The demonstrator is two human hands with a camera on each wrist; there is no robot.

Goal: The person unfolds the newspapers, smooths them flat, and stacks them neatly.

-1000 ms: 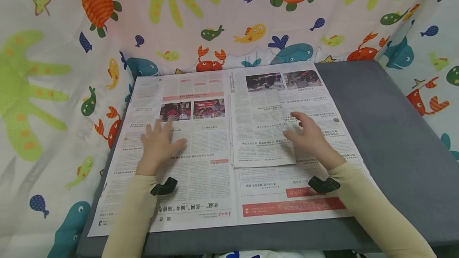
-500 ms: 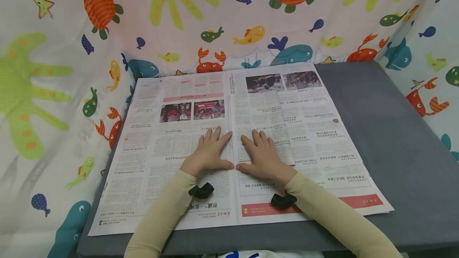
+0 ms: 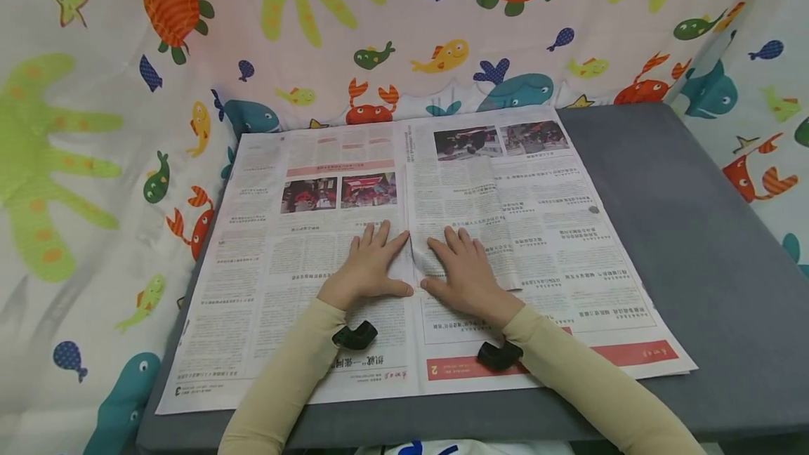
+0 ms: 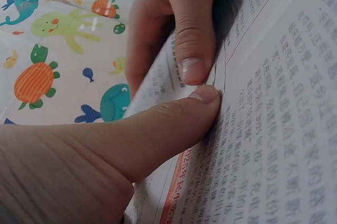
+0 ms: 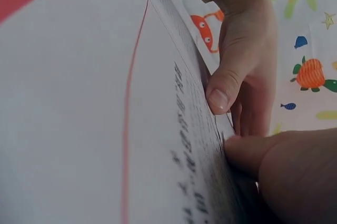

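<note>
A newspaper [image 3: 240,286] lies spread over the grey table. On its right page rests a smaller folded piece of newsprint [image 3: 442,185], its left edge along the centre fold. My left hand [image 3: 366,269] lies on the left page beside the fold, fingers spread. Across the fold, my right hand [image 3: 468,272] rests on the lower part of the folded piece, fingers likewise spread. Both thumbs point inward and sit close together at the fold. In the left wrist view the left hand [image 4: 152,137] has its thumb tip near the other thumb. The right wrist view shows the right hand [image 5: 295,168] against the paper.
The grey table [image 3: 682,230] extends to the right of the newspaper. A curtain [image 3: 404,12] printed with sea animals stands behind the table and along both sides. Dark wrist cameras [image 3: 355,335] sit on both sleeves.
Both hands have come inward from above the pages and lowered onto the paper beside the centre fold. Over the last half second they have barely moved; the right thumb shifted slightly right.
</note>
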